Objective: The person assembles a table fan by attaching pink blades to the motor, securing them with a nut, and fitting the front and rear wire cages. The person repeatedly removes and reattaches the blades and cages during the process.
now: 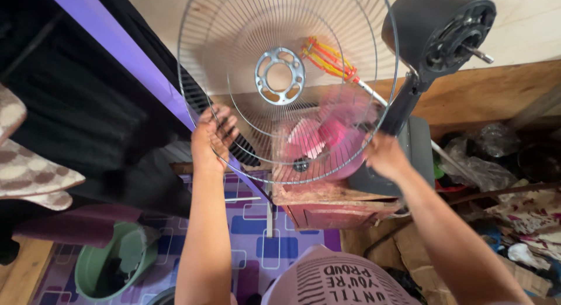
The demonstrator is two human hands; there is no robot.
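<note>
Head view: wire fan guard [280, 77] between both hands, left hand [211, 142] and right hand [383, 156] on its rim.

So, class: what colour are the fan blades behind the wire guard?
Pink fan blades, blurred, seen through the wire guard; head view shows them.

pale plywood wall [526, 24] behind, brown wooden ledge [497, 88] beneath. purple patterned floor mat [257, 246] below, with green bucket [93, 270] at left. dark cloth [76, 106] hanging at left, cluttered plastic bags [479, 164] at right. bright daylight throughout.
</note>
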